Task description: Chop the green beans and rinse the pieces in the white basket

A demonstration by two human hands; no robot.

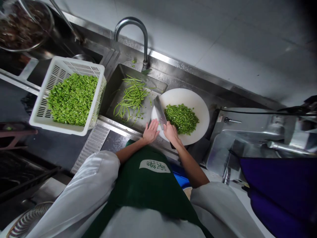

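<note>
A round white cutting board (201, 115) bears a heap of chopped green beans (182, 119). My right hand (170, 132) is closed round the handle of a cleaver (159, 110), whose broad blade stands at the left side of the heap. My left hand (150, 132) lies at the board's near left edge, fingers stretched out and holding nothing I can see. Left of the board, long uncut green beans (133, 97) lie loose in the steel sink (109, 107).
A white plastic basket (66, 130) full of chopped green beans stands left of the sink. Behind the sink rises a curved faucet (131, 20). A large pot (52, 24) stands at the far left. On the right are a clear plastic tub (213, 153) and purple cloth (282, 185).
</note>
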